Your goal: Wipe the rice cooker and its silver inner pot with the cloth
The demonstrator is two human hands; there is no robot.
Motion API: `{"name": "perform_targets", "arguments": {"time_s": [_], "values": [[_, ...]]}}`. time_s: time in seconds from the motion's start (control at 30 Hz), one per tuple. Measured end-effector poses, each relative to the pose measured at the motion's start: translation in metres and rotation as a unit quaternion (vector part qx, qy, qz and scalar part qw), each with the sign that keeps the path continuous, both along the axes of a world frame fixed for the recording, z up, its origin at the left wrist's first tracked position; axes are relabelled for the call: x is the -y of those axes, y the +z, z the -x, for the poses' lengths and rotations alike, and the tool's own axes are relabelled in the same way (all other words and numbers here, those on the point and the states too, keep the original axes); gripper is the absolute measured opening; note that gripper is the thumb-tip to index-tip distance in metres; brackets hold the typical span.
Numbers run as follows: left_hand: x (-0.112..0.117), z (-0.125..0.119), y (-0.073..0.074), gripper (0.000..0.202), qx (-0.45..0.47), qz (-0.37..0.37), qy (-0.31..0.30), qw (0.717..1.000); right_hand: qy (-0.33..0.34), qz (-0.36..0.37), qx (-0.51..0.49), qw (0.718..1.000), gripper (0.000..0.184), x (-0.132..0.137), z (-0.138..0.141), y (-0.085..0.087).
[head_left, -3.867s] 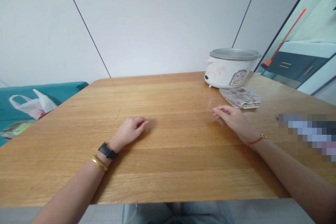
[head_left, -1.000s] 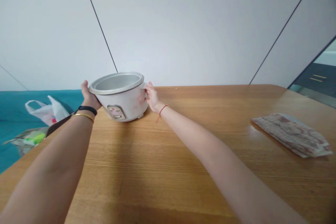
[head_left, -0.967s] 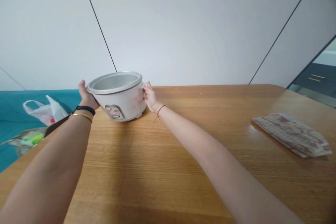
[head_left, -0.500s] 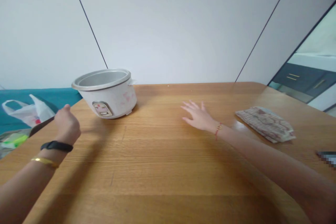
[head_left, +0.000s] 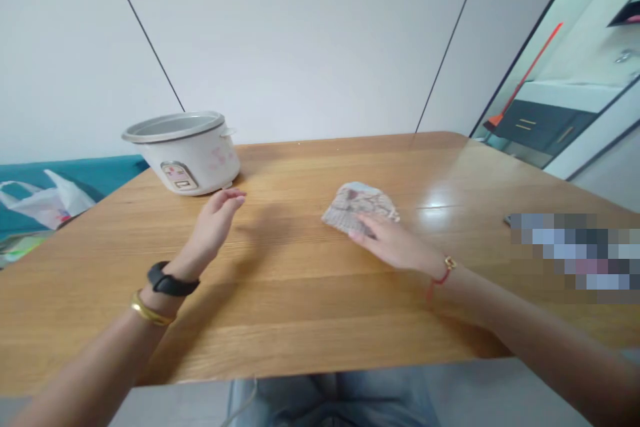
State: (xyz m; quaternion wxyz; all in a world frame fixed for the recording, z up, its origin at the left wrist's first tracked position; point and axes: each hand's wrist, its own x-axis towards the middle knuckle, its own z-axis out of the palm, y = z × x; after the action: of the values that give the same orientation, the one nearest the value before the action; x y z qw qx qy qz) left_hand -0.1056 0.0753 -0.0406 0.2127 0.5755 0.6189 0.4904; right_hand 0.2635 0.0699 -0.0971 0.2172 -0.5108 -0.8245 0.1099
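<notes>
A folded, brown-and-cream patterned cloth [head_left: 363, 199] lies near the middle of the wooden table. My right hand [head_left: 393, 243] grips its near edge, with the fingers partly lost in its folds. My left hand [head_left: 215, 220] hovers over the table, loosely curved with fingers apart from the thumb and nothing visible in it. Just beyond it stands a white rice cooker [head_left: 200, 163] without a lid, apart from the hand as far as I can tell.
The wooden table [head_left: 280, 307] ends at a pale wall [head_left: 300, 47]. A blurred-out flat object [head_left: 575, 253] lies at the right. White plastic bags [head_left: 55, 203] sit on a teal seat [head_left: 115, 170] beyond the left edge. A red broom [head_left: 530, 77] leans in the doorway.
The cloth has come from the right side to the middle, now in my right hand. My left hand has moved right, to the front of the rice cooker. The view has shifted.
</notes>
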Motion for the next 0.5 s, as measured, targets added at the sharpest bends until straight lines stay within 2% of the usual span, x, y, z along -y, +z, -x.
{"name": "perform_targets", "arguments": {"time_s": [0.03, 0.1, 0.17, 0.2, 0.23, 0.3, 0.4, 0.43, 0.5], "values": [[0.012, -0.016, 0.001, 0.032, -0.03, 0.015, -0.039, 0.999, 0.047, 0.014, -0.04, 0.998, 0.063, 0.015, 0.019, 0.005], [0.037, -0.039, -0.004, 0.038, -0.127, 0.033, -0.151, 0.98, 0.067, 0.01, -0.083, 0.994, 0.065, 0.032, 0.042, 0.013], [0.055, -0.047, -0.015, 0.044, -0.25, 0.052, -0.218, 0.942, 0.034, -0.026, -0.083, 0.996, 0.062, 0.033, 0.045, 0.014], [0.059, -0.044, -0.021, 0.046, -0.306, 0.058, -0.217, 0.925, 0.012, -0.049, -0.077, 0.996, 0.058, 0.029, 0.042, 0.012], [0.059, -0.036, -0.027, 0.048, -0.35, 0.059, -0.193, 0.915, -0.008, -0.069, -0.071, 0.995, 0.052, 0.023, 0.036, 0.009], [0.05, -0.006, -0.033, 0.05, -0.402, 0.068, -0.109, 0.907, -0.043, -0.095, -0.07, 0.992, 0.043, 0.01, 0.023, -0.001], [0.017, 0.062, -0.032, 0.042, -0.424, 0.113, 0.034, 0.898, -0.08, -0.107, -0.082, 0.988, 0.036, -0.001, 0.014, -0.013], [0.004, 0.084, -0.03, 0.038, -0.423, 0.115, 0.046, 0.898, -0.084, -0.106, -0.083, 0.987, 0.035, -0.002, 0.014, -0.014], [-0.018, 0.12, -0.025, 0.027, -0.395, 0.119, 0.023, 0.911, -0.087, -0.102, -0.076, 0.988, 0.033, -0.001, 0.017, -0.012]]}}
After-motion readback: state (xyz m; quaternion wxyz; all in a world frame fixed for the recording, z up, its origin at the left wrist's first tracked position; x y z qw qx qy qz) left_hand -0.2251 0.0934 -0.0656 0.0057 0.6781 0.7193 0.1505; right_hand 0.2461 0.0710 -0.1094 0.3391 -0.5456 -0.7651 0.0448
